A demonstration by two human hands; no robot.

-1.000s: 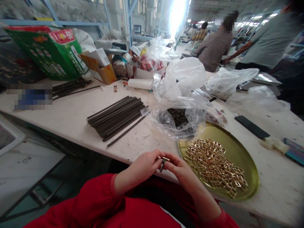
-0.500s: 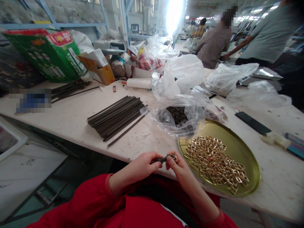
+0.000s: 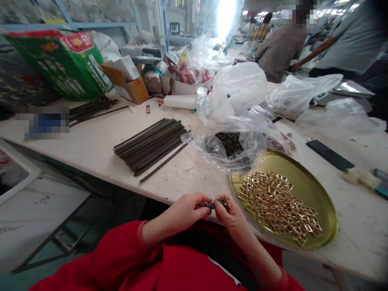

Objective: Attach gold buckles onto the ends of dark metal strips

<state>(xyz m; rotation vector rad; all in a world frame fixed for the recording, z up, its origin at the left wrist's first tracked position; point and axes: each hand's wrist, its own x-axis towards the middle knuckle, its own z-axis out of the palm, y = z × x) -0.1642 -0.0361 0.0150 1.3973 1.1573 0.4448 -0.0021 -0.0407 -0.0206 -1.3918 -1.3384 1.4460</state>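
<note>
Close together at the table's front edge, both hands pinch one dark strap [image 3: 209, 206]. My left hand [image 3: 194, 206] is closed round its left part. Beyond the strap's right end, my right hand [image 3: 228, 210] is closed on it, with a bit of gold metal, perhaps a buckle, showing at the fingers. Most of the strap is hidden by the fingers. To the right, a round gold tray [image 3: 329, 226] bears a heap of gold rectangular buckles [image 3: 279, 202]. A stack of dark straps [image 3: 151, 145] lies to the left, with a single strap [image 3: 163, 163] in front of it.
An open clear plastic bag [image 3: 209, 153] of small dark rings [image 3: 230, 143] stands behind the tray. A black phone [image 3: 330, 155] lies at the right. Further back are a white roll [image 3: 179, 102], a small carton [image 3: 133, 89] and a green box [image 3: 60, 68]. Two people [image 3: 281, 48] are beyond the table.
The hands have drawn slightly closer together, and less of the strap shows between them. The whole view has shifted a little; the things on the table lie as before.
</note>
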